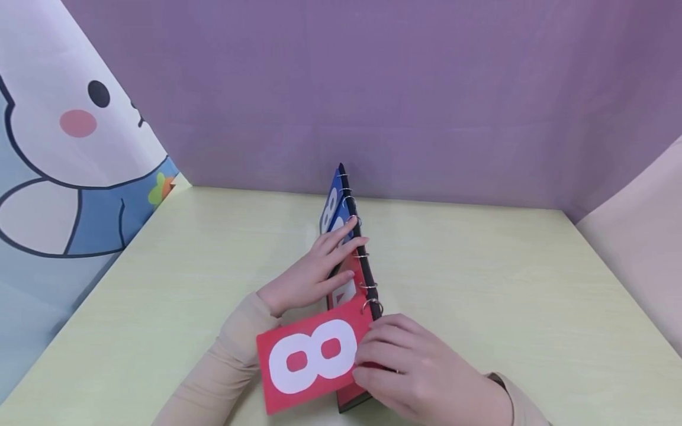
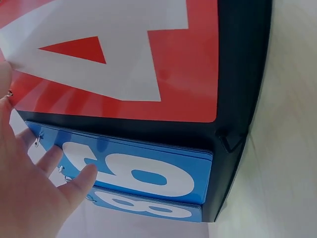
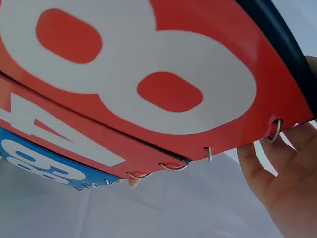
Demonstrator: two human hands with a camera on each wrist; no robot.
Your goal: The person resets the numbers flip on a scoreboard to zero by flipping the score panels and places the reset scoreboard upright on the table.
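Right grip [image 1: 426, 370] is curled on the red 8 card [image 1: 311, 358]; left grip [image 1: 315, 266], fingers extended, is rested on the board [image 2: 240, 64], well off the counter's [image 1: 506, 284] right edge.

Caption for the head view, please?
Left hand and right hand at a black, ring-bound scoreboard with numbered red cards and blue cards.

There are two hands [image 1: 426, 373], two sleeves [image 1: 210, 367], one black scoreboard [image 2: 242, 64], two red card faces [image 1: 311, 360], two blue card faces [image 2: 148, 168] and one table [image 1: 479, 266].
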